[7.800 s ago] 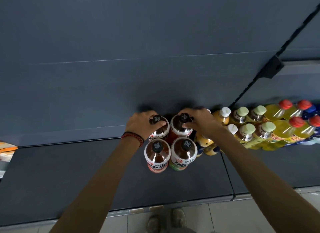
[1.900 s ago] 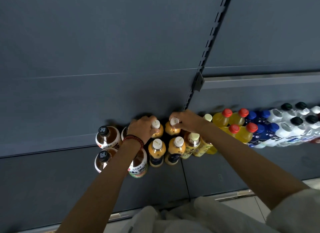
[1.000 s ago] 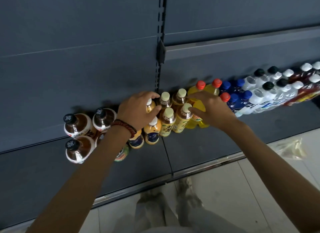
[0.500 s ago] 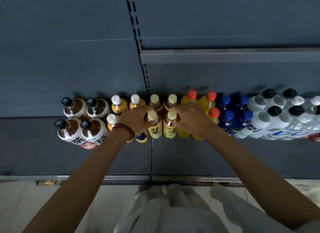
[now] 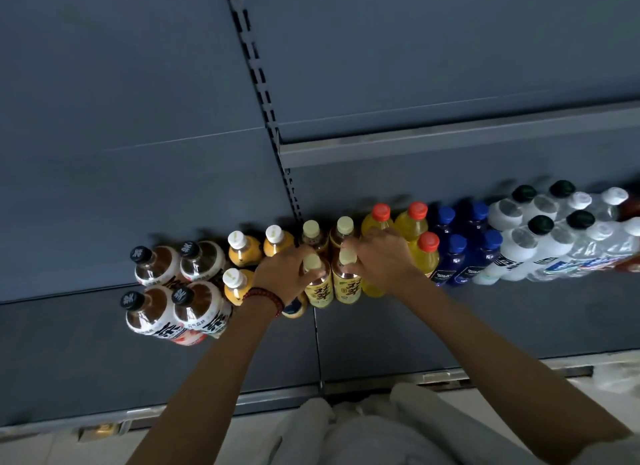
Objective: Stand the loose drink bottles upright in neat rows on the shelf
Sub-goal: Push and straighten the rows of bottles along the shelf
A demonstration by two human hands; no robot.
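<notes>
Drink bottles stand upright in two rows along the back of the dark shelf point(image 5: 381, 333). My left hand point(image 5: 282, 274), with a red bead bracelet on its wrist, grips the neck of a front-row tea bottle with a pale cap and yellow label point(image 5: 318, 289). My right hand point(image 5: 379, 256) grips the neck of the matching tea bottle beside it point(image 5: 349, 286). Two more pale-capped tea bottles point(image 5: 341, 230) stand right behind them. The right hand hides most of a yellow juice bottle.
Left of my hands stand several brown tea bottles with black caps point(image 5: 157, 265) and small orange bottles with white caps point(image 5: 242, 248). To the right are red-capped yellow bottles point(image 5: 414, 220), blue bottles point(image 5: 457, 253) and white bottles point(image 5: 526, 239). An upper shelf edge point(image 5: 450, 139) overhangs.
Over the earlier frames my hands have worked rightward from the brown bottles to the orange ones, then to the yellow-label tea bottles. Since half a second ago both hands stay on those two front bottles.
</notes>
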